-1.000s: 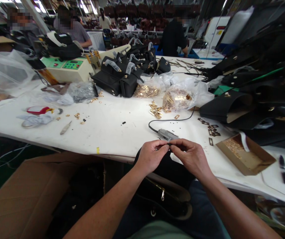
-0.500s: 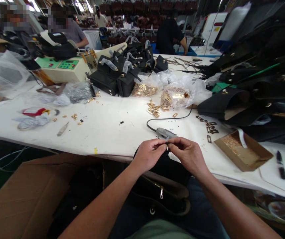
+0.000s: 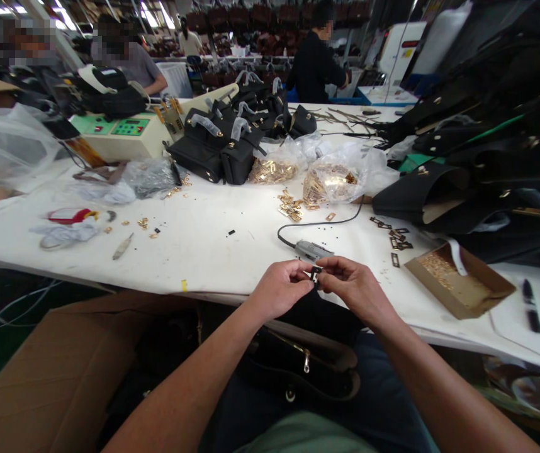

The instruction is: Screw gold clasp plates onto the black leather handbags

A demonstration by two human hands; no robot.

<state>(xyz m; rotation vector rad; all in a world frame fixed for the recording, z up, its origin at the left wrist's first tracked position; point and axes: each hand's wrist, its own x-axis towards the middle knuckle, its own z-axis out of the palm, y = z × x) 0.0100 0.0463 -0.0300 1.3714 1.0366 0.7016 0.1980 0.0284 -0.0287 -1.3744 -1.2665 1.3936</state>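
Observation:
Between the fingertips of both hands is a small dark plate [image 3: 316,275] with an opening in it. My left hand [image 3: 282,289] pinches its left side, and my right hand [image 3: 351,286] pinches its right side. Just beyond the fingers lies a grey corded tool [image 3: 314,250] on the white table [image 3: 204,251]. A black bag [image 3: 308,358] with a gold zip pull rests on my lap, below the hands.
Bags of gold parts [image 3: 331,181] and black handbags [image 3: 235,154] stand at the back. Dark frames [image 3: 395,239] and a cardboard box [image 3: 480,296] are to the right. A pointed tool [image 3: 123,246] lies left. People are beyond the table.
The small plate between my fingers has turned and now shows its dark face and opening. Both hands stay nearly in place. A person in black at the back has straightened up.

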